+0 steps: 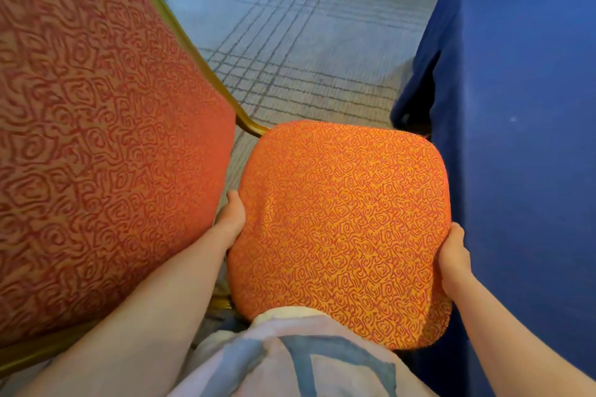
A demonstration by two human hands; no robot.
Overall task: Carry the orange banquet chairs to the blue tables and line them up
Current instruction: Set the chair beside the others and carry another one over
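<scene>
Left hand [230,219] and right hand [453,255] grip opposite edges of the orange chair seat [342,229], fingers curled beneath (hidden), its backrest [96,138] rising left of the left fingers. The blue table [516,138] stands just right of the right fingers; swinging the chair could jam knuckles against it or snag its cloth.

Soft, even light is seen all over. A dark shadow is cast under the table [516,106] edge. The back of the chair [96,138] is blurred and stretched at the left.
</scene>
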